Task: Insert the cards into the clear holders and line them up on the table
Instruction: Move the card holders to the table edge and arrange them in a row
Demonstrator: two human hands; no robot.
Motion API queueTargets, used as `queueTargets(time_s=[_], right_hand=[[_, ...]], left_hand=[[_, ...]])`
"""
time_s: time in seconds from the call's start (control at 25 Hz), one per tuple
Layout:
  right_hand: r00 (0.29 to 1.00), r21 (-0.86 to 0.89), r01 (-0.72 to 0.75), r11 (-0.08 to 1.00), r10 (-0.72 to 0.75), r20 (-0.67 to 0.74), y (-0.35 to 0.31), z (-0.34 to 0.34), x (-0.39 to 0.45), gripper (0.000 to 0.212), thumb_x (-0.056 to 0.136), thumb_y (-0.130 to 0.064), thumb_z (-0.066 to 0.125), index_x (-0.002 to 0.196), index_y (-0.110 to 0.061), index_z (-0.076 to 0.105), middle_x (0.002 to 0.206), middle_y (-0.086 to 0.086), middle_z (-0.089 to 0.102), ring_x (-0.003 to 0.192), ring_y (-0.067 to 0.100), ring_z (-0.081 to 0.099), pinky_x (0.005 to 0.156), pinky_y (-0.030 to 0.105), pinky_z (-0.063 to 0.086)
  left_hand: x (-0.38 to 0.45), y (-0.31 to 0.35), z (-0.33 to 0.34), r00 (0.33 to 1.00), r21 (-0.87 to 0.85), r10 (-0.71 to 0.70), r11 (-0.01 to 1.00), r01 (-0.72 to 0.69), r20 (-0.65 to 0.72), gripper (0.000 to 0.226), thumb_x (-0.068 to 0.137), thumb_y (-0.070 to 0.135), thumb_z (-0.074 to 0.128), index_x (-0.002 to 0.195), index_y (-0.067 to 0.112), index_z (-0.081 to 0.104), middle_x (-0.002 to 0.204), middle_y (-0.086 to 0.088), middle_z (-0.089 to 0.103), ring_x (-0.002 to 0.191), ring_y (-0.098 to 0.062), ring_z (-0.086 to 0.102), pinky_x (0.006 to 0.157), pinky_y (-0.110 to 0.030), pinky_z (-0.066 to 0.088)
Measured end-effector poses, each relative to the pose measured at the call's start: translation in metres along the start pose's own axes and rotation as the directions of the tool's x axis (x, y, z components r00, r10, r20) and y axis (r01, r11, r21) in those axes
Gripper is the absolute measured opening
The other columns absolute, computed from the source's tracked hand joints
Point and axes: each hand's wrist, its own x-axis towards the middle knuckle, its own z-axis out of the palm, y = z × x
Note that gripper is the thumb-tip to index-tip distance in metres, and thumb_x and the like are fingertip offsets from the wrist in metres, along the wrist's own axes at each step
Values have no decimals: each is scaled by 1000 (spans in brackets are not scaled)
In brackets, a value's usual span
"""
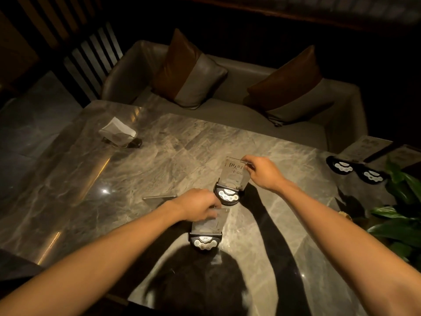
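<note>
Two clear holders with black button bases stand on the marble table (159,144). The farther holder (233,176) shows printed characters through its clear panel. My right hand (262,172) pinches its top right corner. The nearer holder (208,226) stands in front of me. My left hand (198,206) grips its top edge from the left. A third clear panel (159,199) sits just left of my left hand, partly hidden by my wrist. Whether a loose card is in either hand is not visible.
A napkin holder (118,133) stands at the table's far left. Two more black bases (355,169) lie at the far right edge, beside a leafy plant (401,213). A grey sofa (227,103) with two cushions runs behind the table.
</note>
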Motion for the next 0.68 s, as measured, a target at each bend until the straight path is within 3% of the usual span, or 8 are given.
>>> queueTargets(time_s=[0.16,0.28,0.48,0.68], right_hand=[[998,13,-40,999,41,-52,47,-48,-2,25,100,-16,55,122,-17,66,120,5,72,111,26,65,92,47,54],[989,-1,-34,999,34,-143,88,-86,-4,24,100,-16,57,121,-14,67,117,7,72,109,26,66,91,42,53],[966,-1,-121,993,118,-231,162,-138,-1,24,98,-17,59,121,-17,67,119,7,72,110,26,66,92,42,53],[959,-8,-144,990,137,-249,229,-170,13,21,96,-14,60,116,-17,68,117,8,72,108,27,66,81,39,55]], left_hand=[[39,7,-41,999,-8,8,1000,-8,-32,17,94,35,64,106,27,73,98,7,73,87,-13,64,77,-32,48],[80,15,-76,988,-31,-3,1000,-2,-153,18,95,36,63,107,29,74,97,10,74,85,-12,66,74,-33,50],[167,47,-109,941,-38,-21,999,8,-337,28,100,35,58,123,28,70,115,5,72,106,-18,65,84,-38,52],[260,70,-121,912,-99,-75,994,38,-403,35,101,35,56,131,21,66,122,-2,70,112,-23,64,89,-40,52]])
